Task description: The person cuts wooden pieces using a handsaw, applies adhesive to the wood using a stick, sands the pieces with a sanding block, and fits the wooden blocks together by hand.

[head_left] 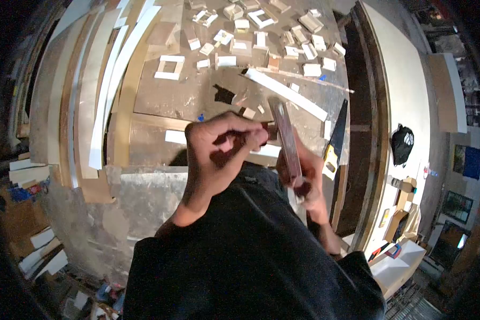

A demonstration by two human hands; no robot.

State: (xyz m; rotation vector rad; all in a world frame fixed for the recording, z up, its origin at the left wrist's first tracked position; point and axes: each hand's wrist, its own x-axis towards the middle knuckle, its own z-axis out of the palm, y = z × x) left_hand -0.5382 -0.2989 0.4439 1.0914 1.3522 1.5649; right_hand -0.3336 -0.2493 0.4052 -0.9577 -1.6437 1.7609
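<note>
Near the middle of the head view, my left hand (218, 149) is closed, with thumb and fingertips pinched together around something too small to make out. Just right of it, my right hand (304, 170) wraps round the lower end of a long, narrow brownish tool or strip (285, 133), which stands nearly upright and is slightly blurred. The fingertips of my left hand are close beside this strip. Behind my hands a white-faced board (266, 151) lies partly hidden at the table's near edge.
Small wooden blocks and square frames (261, 19) cover the back of the table (160, 98). A long white strip (288, 93) lies diagonally ahead. A handsaw (333, 154) with a yellow handle is at the right. Long boards (93, 90) lie left; a black bag (402, 144) lies far right.
</note>
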